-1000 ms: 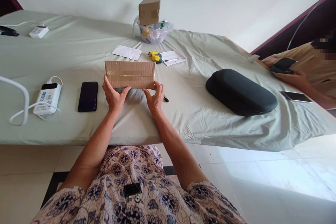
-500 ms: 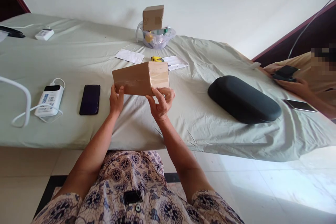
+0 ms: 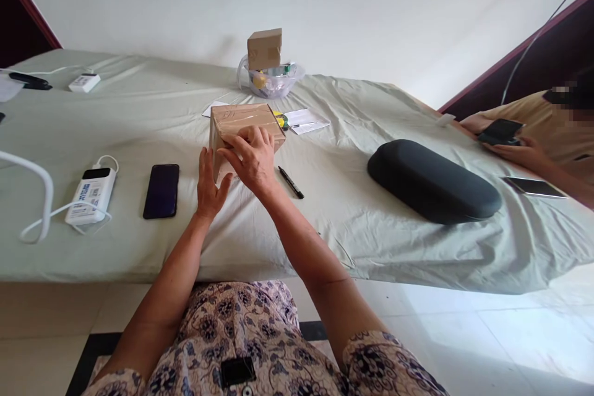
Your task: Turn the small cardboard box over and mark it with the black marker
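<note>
A taped cardboard box (image 3: 241,120) stands on the grey-green sheet (image 3: 139,105) in front of me. My left hand (image 3: 210,185) presses against its near left side with the fingers upright. My right hand (image 3: 252,159) lies over its near top edge, fingers curled round it. Both hands grip the box. A black pen (image 3: 291,182) lies on the sheet just right of my right hand.
A black phone (image 3: 161,190) and a white power bank (image 3: 90,194) with cable lie to the left. A black oval case (image 3: 434,180) sits to the right. A clear bowl (image 3: 271,78) with a small box (image 3: 264,48) on it stands behind. Another person's hand (image 3: 517,150) holds a phone at far right.
The box was lifted and turned in both hands, then brought down end-on onto the sheet. My right hand moved from its right end to its top edge, uncovering the pen.
</note>
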A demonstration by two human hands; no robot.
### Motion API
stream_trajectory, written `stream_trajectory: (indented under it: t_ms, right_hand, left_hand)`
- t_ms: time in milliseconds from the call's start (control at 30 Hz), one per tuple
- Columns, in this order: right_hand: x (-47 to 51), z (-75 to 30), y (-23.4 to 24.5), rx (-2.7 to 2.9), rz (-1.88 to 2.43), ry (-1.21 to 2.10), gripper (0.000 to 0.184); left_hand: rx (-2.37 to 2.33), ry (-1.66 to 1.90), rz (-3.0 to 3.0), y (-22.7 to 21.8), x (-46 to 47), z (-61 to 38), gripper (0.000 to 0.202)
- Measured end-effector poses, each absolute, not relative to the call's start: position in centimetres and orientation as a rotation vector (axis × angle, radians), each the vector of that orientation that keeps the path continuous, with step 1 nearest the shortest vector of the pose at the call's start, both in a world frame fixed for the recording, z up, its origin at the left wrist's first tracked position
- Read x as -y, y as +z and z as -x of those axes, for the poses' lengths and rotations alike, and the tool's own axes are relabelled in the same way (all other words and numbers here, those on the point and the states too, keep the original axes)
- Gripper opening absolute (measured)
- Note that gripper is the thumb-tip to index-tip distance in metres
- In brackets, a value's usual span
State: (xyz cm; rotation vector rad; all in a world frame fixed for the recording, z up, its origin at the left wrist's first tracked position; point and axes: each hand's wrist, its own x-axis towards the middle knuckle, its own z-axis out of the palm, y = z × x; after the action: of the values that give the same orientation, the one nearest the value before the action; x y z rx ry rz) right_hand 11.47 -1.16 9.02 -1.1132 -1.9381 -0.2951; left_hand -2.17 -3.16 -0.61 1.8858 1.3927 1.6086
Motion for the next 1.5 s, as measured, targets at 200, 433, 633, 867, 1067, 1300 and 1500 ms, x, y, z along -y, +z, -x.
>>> stream_trajectory:
  t_ms: [200,433,633,867,1067,1300,1500]
  right_hand:
    - [-0.2,-12.4,10.0,1.982,1.07,-0.297,0.035]
    - [-1.3,-14.3,10.9,2.041,1.023,-0.194,0.027]
    - [-2.8,-19.2,10.1,1.803,1.096,-0.188,0.022]
    - [-1.7,-21.4,8.1,1.653,0.931,0.102,0.023]
    - [0.6,-20.8,7.0,1.613,0.901,-0.071,0.015]
    - [1.3,-20.6,3.2,1.572,0.886,-0.105,0.011]
    - [1.9,-19.9,0.8,1.585,0.956,-0.031,0.009]
  left_hand:
    - [-1.426,1.625,-2.05,2.5,1.8,1.9,0.074]
    - [-1.295,1.578,-2.081,6.8,0.5,2.1,0.048]
    - [-1.2,1.665,-2.046,6.3,0.1,3.2,0.045]
    - [-0.993,1.646,-1.948,5.9,0.8,3.3,0.044]
    - [-0.881,1.789,-1.777,6.0,0.6,2.2,0.031]
    - [-0.869,1.832,-1.748,3.2,0.1,0.3,0.06]
    - [-0.967,1.695,-1.691,0.3,-0.3,0.5,0.072]
